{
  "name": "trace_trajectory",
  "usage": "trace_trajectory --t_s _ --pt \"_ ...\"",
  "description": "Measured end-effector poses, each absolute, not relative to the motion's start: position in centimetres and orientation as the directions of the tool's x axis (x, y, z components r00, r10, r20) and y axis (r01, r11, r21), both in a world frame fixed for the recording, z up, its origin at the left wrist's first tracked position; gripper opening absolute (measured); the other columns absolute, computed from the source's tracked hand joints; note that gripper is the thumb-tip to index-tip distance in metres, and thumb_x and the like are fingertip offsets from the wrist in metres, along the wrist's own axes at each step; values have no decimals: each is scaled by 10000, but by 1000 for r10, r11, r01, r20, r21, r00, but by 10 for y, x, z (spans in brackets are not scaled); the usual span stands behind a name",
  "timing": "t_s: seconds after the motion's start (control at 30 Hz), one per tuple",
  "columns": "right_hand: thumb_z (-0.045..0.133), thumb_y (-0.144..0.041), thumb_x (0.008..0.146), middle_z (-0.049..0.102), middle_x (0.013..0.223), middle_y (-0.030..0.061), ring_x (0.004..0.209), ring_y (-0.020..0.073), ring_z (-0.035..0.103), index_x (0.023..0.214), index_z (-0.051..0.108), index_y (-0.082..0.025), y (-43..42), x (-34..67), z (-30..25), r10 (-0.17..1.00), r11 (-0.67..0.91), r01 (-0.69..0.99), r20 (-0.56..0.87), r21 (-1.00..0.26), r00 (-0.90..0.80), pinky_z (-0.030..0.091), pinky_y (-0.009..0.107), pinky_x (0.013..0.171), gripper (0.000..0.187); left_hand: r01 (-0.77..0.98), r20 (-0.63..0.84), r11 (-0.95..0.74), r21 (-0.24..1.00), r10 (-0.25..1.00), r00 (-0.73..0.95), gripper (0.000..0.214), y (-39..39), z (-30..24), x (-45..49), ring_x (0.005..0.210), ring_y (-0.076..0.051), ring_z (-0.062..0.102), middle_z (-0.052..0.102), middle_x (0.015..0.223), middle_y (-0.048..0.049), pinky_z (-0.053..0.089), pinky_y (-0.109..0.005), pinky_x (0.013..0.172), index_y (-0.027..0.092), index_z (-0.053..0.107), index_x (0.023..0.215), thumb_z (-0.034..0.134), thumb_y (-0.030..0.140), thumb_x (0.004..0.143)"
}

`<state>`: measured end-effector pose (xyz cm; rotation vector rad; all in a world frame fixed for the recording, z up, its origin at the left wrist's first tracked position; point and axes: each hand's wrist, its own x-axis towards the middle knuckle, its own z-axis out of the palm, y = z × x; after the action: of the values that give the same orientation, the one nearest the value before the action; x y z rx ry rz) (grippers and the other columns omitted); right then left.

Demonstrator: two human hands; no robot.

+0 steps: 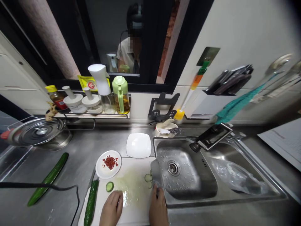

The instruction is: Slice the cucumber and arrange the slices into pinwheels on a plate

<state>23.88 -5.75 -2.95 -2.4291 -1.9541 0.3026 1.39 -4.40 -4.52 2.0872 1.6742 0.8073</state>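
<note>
My left hand [112, 209] rests palm down on the white cutting board [131, 191], fingers together, just below a single cucumber slice [109, 186]. My right hand [158, 209] is closed on the handle of a cleaver [155, 174] whose blade lies at the board's right edge beside two thin cucumber slices [148, 179]. A half cucumber [91, 202] lies along the board's left edge. The board's middle is wet with cucumber juice.
A small white plate of chopped red chilli [108, 164] and a square white dish [138, 145] sit above the board. A whole cucumber [48, 179] and a black cable [47, 186] lie left. The sink [188, 175] is right; oil and seasoning bottles [94, 97] behind.
</note>
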Motion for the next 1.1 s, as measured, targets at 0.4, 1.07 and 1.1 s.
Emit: trace_trajectory --t_s 0.4,1.07,1.1 --pt "206 74 751 462 1350 203 1161 255 519 1348 432 -56 -43 228 5 934 -175 983 -323 -47 151 474 324 889 652 774 224 -234 588 967 122 206 -44 -44 16 805 -176 655 669 841 -70 537 -283 739 214 617 906 420 272 899" --pt "369 -145 862 643 1084 126 1024 211 561 1112 603 -110 101 280 50 961 -157 936 -265 -315 72 347 278 911 345 702 -65 180 689 980 -187 358 82 7 62 971 -233 620 661 1061 -145 463 -344 860 116 583 1103 438 331 855" --pt "362 -129 857 650 1064 137 1013 215 567 1089 610 -100 117 281 48 960 -170 936 -265 -309 87 344 284 901 341 709 -102 243 662 966 -236 375 100 11 68 1019 -245 602 651 1079 -165 448 -342 871 92 571 1120 450 315 844"
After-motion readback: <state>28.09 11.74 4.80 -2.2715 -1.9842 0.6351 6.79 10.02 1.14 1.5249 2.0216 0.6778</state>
